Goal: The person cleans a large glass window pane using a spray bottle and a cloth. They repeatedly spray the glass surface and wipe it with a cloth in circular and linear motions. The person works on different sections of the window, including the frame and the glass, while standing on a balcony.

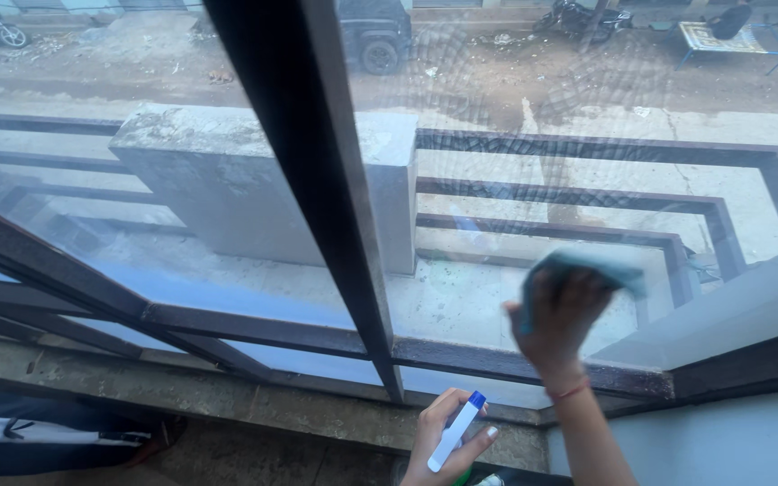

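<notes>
The right hand (558,315) is raised against the window pane (515,207), wrist bent back and forearm rising from the lower edge of the view; its fingers are curled and bunched over a blue-green cloth (587,270), pressing it flat to the glass just right of the dark central window frame bar (317,180); the hand is blurred, so how each finger lies on the cloth cannot be told exactly; a thin red band circles the wrist. The cloth looks soft and crumpled, its upper edge and right corner sticking out past the fingers, and it sits low on the pane, a little above the bottom rail.

Below the cloth and nearer the frame bar, the left hand (447,441) is held upright with its fingers wrapped closed around a small spray bottle (457,430); the bottle is white and slim with a blue cap, tilted so the cap points up and to the right; something green shows beneath the hand, perhaps the bottle's lower part.

The glass around the cloth is hazy with faint smear marks; through it, left of the cloth, stands a grey concrete pillar (227,180) with dark horizontal railings (587,148) running from it; beyond the railings lies a dusty street with a parked dark vehicle (375,36).
</notes>
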